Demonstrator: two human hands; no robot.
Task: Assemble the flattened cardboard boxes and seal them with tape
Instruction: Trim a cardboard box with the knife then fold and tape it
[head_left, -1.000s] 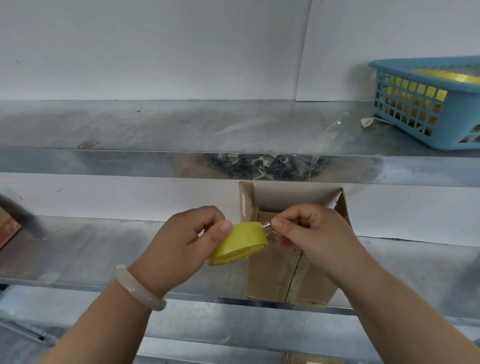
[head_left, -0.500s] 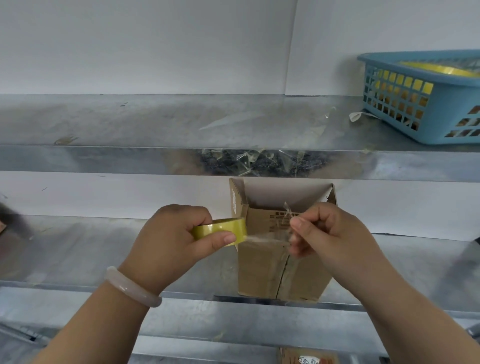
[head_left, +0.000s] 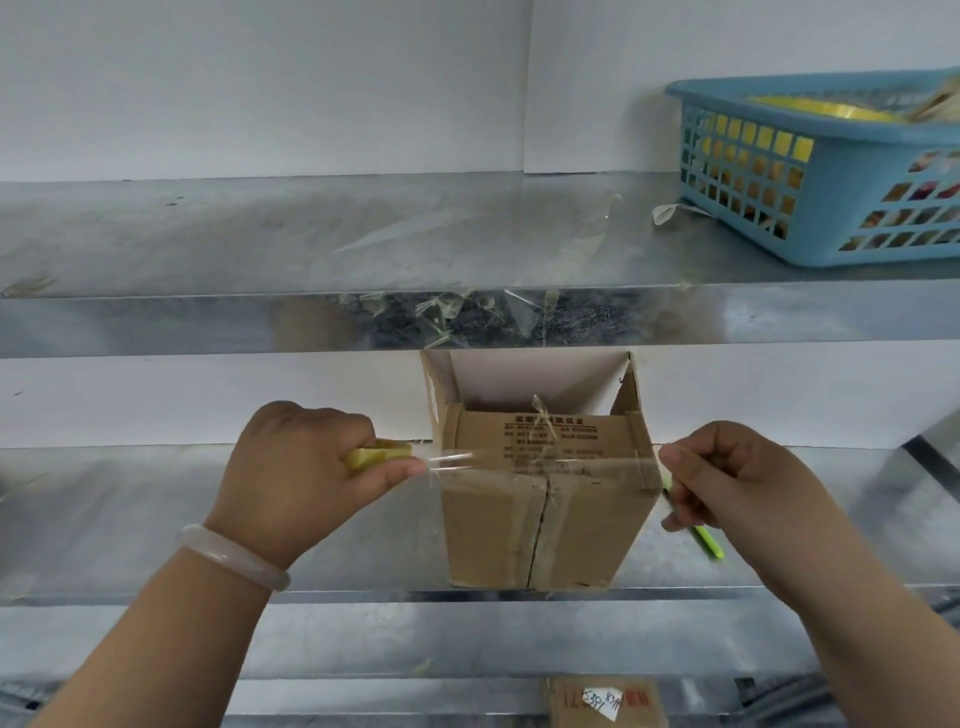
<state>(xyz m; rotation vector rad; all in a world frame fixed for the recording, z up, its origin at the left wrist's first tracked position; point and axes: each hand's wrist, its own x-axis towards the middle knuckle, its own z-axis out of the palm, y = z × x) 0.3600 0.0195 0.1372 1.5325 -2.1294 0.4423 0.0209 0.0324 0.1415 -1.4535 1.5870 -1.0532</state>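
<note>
Left hand (head_left: 306, 478) fingers gripped the tape roll (head_left: 376, 455); right hand (head_left: 737, 483) fingers pinched its strip (head_left: 467, 460), the box (head_left: 493, 530) between them.

Dark printed lines are carried on the top flap of the cardboard box (head_left: 493, 535), too blurred to be read. On a lower box (head_left: 571, 699), handwritten digits, seemingly "5391", are borne by a white sticker (head_left: 602, 702).

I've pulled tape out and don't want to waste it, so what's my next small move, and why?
Probably lower the stretched tape strip onto the cardboard box and press it flat across the seam. The left hand grips the tape roll, the right hand pinches the free end, and the strip spans the box's width, while the seam shows a dark gap.
</note>
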